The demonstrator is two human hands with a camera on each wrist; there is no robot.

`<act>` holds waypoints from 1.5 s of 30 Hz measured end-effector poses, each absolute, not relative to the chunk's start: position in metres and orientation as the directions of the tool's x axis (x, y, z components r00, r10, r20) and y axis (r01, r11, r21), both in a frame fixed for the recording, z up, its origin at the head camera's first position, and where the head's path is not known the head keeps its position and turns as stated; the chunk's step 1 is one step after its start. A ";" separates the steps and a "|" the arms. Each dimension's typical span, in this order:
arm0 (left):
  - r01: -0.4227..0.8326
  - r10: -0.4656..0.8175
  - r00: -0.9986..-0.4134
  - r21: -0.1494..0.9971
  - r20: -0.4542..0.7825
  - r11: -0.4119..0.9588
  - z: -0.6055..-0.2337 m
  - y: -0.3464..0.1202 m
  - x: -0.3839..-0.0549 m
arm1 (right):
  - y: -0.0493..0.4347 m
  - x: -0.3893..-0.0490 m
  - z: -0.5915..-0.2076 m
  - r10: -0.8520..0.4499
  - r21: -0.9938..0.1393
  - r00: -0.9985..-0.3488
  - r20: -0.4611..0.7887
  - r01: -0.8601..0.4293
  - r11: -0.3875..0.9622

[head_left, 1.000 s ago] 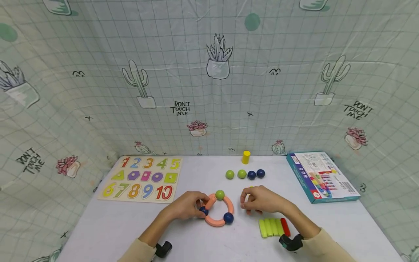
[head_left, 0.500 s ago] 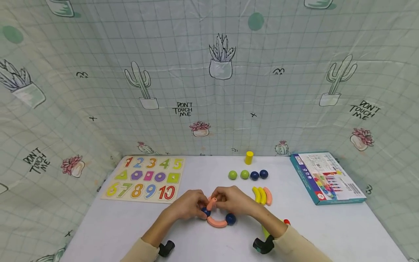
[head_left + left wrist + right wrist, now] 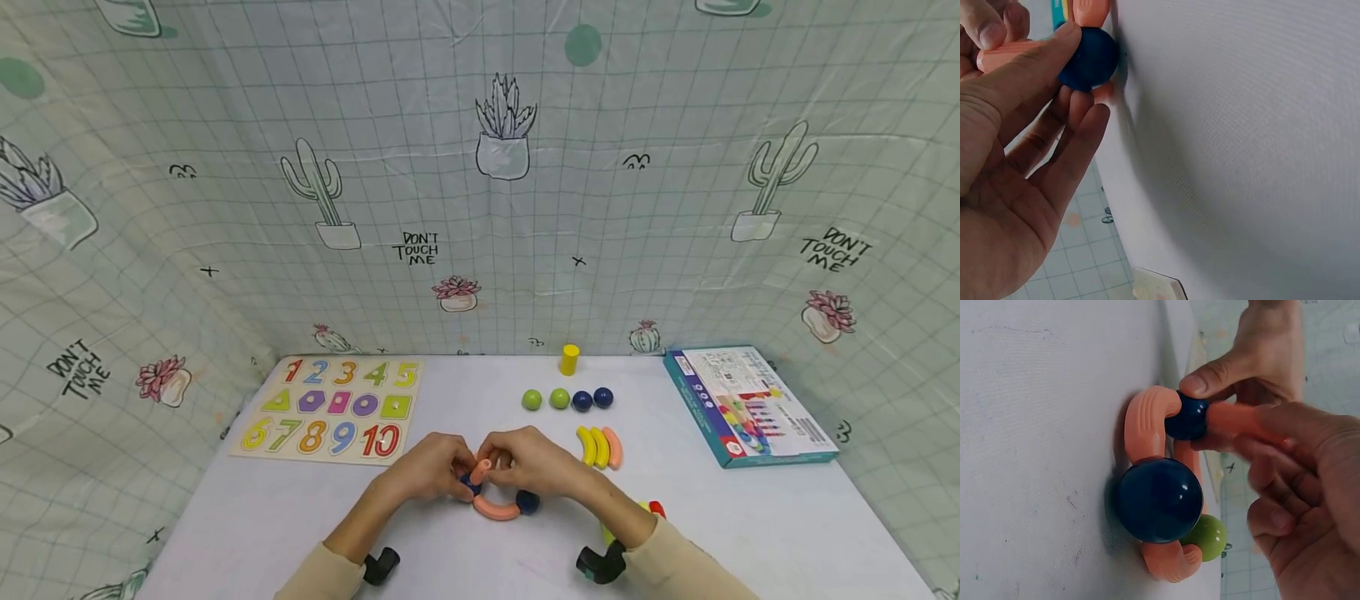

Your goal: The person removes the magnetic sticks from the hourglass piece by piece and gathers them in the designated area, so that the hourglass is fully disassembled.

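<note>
On the white table lies a ring of curved orange rods point(image 3: 497, 509) joined by balls. My left hand point(image 3: 431, 468) pinches the ring's left blue ball point(image 3: 1092, 59) between thumb and fingers. From that ball an extra orange rod point(image 3: 1229, 417) sticks up out of the ring, and my right hand point(image 3: 531, 460) pinches it near its free end. The ring's other blue ball point(image 3: 1160, 500) sits untouched at the near right. Its green ball point(image 3: 1208, 537) shows in the right wrist view but is hidden behind my right hand in the head view.
Behind are loose green balls point(image 3: 532, 400), blue balls point(image 3: 582, 402) and a yellow cylinder point(image 3: 569, 360). Curved yellow rods point(image 3: 601, 447) and an orange one point(image 3: 613, 447) lie right. My right forearm partly covers green and red sticks point(image 3: 657, 509). A number puzzle board point(image 3: 315, 457) lies left, a box point(image 3: 780, 400) right.
My right hand has moved left from beside the ring and taken hold of the extra orange rod, which now stands more upright. My left hand stays at the blue ball.
</note>
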State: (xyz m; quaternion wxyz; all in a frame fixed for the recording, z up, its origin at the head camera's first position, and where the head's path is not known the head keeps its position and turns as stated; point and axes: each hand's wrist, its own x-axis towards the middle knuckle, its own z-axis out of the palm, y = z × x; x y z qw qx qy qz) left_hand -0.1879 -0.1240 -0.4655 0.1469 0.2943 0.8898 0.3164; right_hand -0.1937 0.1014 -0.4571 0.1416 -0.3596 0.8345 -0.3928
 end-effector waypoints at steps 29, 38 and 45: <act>0.350 0.581 -0.800 0.671 -0.150 0.654 -0.464 -0.123 -0.187 | 0.289 -0.207 -0.418 -0.496 -0.764 -0.798 -0.344 -0.070 0.642; 0.356 0.585 -0.800 0.680 -0.133 0.641 -0.466 -0.126 -0.186 | 0.341 -0.191 -0.440 -0.478 -0.678 -0.697 -0.534 0.014 0.735; 0.343 0.581 -0.802 0.689 -0.140 0.639 -0.467 -0.126 -0.187 | 0.343 -0.184 -0.455 -0.510 -0.701 -0.645 -0.569 0.057 0.711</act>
